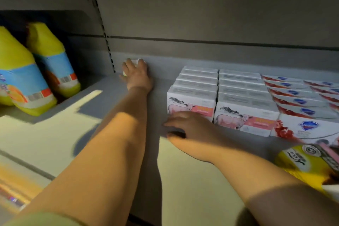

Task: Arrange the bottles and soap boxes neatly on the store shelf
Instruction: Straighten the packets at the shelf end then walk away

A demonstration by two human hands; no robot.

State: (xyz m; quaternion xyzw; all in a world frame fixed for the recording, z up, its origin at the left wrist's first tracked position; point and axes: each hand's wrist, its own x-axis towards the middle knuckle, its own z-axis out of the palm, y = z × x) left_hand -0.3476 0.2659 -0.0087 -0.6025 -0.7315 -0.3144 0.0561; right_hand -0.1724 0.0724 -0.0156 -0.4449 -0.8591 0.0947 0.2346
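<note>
**Reaching to the back wall for a stray white box**

Stretches the left hand (136,76) far into the shelf (183,180), right up against the back panel (201,24) beside the slotted upright (108,49). Curls the left fingers (143,64) over a small white box (135,61), mostly hidden under the palm and too covered to read any print, so cannot tell whether it matches the rows to the right. Probably goes that deep because of where the box stands: alone on a bare stretch of shelf, well apart from the rest.

Rests the right hand (189,124) on the shelf nearer the front, with right fingers (170,123) spread, loosely bent and holding nothing. Sits just at the front face of the cow-print soap boxes (194,97); cannot tell whether touching. Likely serves as a brace for the long reach, and perhaps as a stop against that row sliding forward.

Shows two tidy files of cow-print boxes running front to back, flush against the red-and-white soap boxes (293,97) on their right. Leaves the yellow bottles (49,60) in the neighbouring bay on the left, leaning rather than upright, so not yet straightened by the look of it. Catches a yellow package (300,163) at the lower right edge, partly cut off.
</note>
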